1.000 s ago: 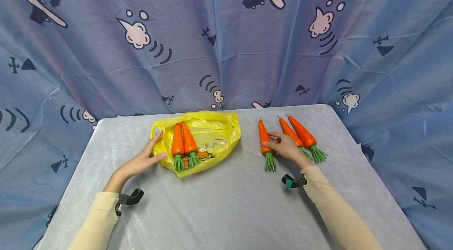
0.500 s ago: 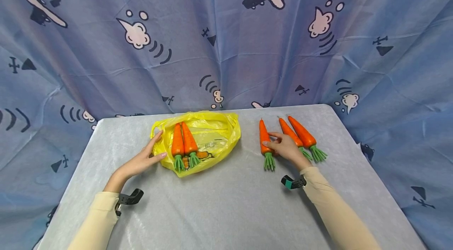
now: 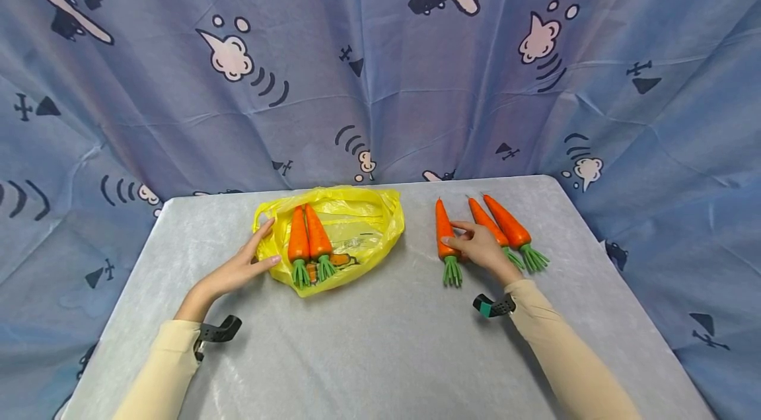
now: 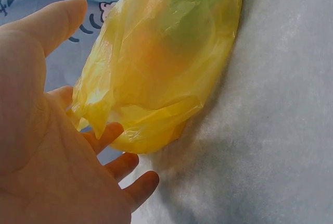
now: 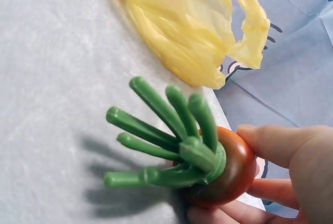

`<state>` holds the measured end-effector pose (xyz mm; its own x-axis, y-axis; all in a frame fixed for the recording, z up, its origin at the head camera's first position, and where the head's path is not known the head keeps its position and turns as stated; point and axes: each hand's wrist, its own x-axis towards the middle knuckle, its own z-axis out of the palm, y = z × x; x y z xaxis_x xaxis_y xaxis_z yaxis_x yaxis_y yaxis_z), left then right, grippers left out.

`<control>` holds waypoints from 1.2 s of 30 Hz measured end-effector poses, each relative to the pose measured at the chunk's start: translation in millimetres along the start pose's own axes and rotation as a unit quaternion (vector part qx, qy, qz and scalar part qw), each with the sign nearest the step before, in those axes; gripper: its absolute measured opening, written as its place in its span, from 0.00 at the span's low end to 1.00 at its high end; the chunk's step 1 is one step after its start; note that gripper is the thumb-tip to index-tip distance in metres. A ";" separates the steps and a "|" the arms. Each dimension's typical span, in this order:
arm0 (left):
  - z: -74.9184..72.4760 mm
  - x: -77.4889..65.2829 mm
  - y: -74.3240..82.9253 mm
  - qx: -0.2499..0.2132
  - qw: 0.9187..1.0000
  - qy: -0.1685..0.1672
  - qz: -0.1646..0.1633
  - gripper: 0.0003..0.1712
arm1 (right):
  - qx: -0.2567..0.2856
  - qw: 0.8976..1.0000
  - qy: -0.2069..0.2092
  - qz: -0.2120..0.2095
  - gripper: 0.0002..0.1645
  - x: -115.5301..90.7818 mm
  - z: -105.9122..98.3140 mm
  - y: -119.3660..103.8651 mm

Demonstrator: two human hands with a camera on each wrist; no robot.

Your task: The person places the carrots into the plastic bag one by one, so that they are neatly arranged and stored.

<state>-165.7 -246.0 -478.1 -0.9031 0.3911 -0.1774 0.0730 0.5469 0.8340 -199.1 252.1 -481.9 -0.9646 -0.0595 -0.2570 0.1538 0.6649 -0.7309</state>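
My right hand [image 3: 481, 249] pinches an orange carrot [image 3: 444, 228] by its side between thumb and fingers. Its green stems [image 5: 171, 146] face the right wrist camera, with their shadow falling on the table. A yellow plastic bag [image 3: 388, 225] lies with its mouth spread open, and two carrots, one [image 3: 298, 235] beside the other [image 3: 318, 235], lie in it. At the bag's left edge my left hand [image 3: 240, 266] has its thumb and fingers spread. In the left wrist view, the fingertips [image 4: 112, 133] are right at the bag's crumpled rim.
Two more carrots, one [image 3: 483, 215] partly behind the right hand and one [image 3: 509, 222] farther right, lie on the grey table [image 3: 345, 354]. Behind the table's far edge hangs a blue curtain [image 3: 321, 63] printed with aeroplanes and clouds.
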 end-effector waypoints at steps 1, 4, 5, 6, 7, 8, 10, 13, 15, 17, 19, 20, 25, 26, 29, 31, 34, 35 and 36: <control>-0.1 0.3 0.3 0.000 1.000 -0.001 0.000 0.49 | 0.003 1.000 0.000 0.001 0.39 -0.2 -0.9 -0.7; -0.5 0.8 1.4 -0.002 1.000 -0.002 -0.001 0.49 | 0.009 1.000 -0.001 -0.001 0.39 -0.8 -5.1 -4.9; -0.6 0.9 1.7 -0.002 1.000 -0.002 -0.001 0.49 | 0.011 1.000 -0.001 -0.003 0.39 -1.0 -7.0 -7.0; -0.6 1.0 2.1 -0.002 1.000 -0.002 -0.001 0.49 | 0.012 1.000 0.000 -0.005 0.39 -1.6 -9.0 -9.9; -0.6 1.0 2.3 -0.002 1.000 -0.002 -0.002 0.49 | 0.013 1.000 0.002 -0.008 0.39 -2.2 -11.1 -12.9; -0.6 0.9 2.5 -0.002 1.000 -0.003 -0.003 0.49 | 0.016 1.000 0.003 -0.010 0.40 -2.8 -13.5 -15.8; -0.4 0.8 2.8 0.001 1.000 -0.003 -0.003 0.49 | 0.025 1.000 0.003 -0.017 0.39 -4.4 -18.0 -22.6; -0.2 0.5 2.9 0.002 1.000 -0.002 -0.003 0.49 | 0.034 0.999 0.004 -0.021 0.40 -5.7 -23.4 -31.5; -0.1 0.3 3.0 0.003 1.000 -0.002 -0.003 0.49 | 0.037 0.999 0.002 -0.024 0.40 -5.9 -25.8 -36.4; 0.0 0.3 2.9 0.003 1.000 -0.002 -0.002 0.49 | 0.038 0.999 0.001 -0.024 0.40 -5.8 -27.2 -40.9; -0.1 0.5 2.4 0.003 1.000 -0.003 -0.001 0.49 | 0.043 0.999 -0.003 -0.026 0.41 -5.9 -28.1 -46.0; -0.2 0.6 2.1 0.002 1.000 -0.003 -0.001 0.49 | 0.044 0.999 -0.004 -0.028 0.41 -5.9 -28.2 -48.8; -0.8 0.7 1.1 0.002 1.000 -0.002 0.001 0.49 | 0.058 0.998 -0.011 -0.031 0.41 -6.6 -26.7 -65.8; -0.9 0.7 1.2 0.002 1.000 -0.002 0.000 0.49 | 0.064 0.997 -0.013 -0.031 0.41 -6.7 -26.2 -69.2; -0.8 0.2 1.7 0.003 1.000 -0.002 0.000 0.49 | 0.075 0.996 -0.018 -0.039 0.42 -6.0 -24.8 -80.2; -0.7 0.0 2.3 0.001 1.000 -0.003 0.000 0.49 | 0.079 0.996 -0.019 -0.044 0.42 -5.5 -23.8 -88.4; -0.4 -0.2 2.8 0.000 1.000 -0.004 0.001 0.49 | 0.088 0.994 -0.022 -0.053 0.42 -4.8 -21.4 -101.2; -0.4 -0.3 2.8 0.000 1.000 -0.004 0.001 0.49 | 0.094 0.994 -0.025 -0.055 0.41 -4.8 -20.3 -105.6; -0.3 -0.3 2.9 -0.001 1.000 -0.003 0.001 0.49 | 0.099 0.993 -0.026 -0.056 0.41 -4.7 -18.8 -110.1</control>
<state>-165.3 -244.8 -475.5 -0.9001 0.3969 -0.1796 0.0735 0.5448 0.8353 -215.5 193.2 -388.4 -0.9662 -0.1680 -0.1954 0.0893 0.4931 -0.8654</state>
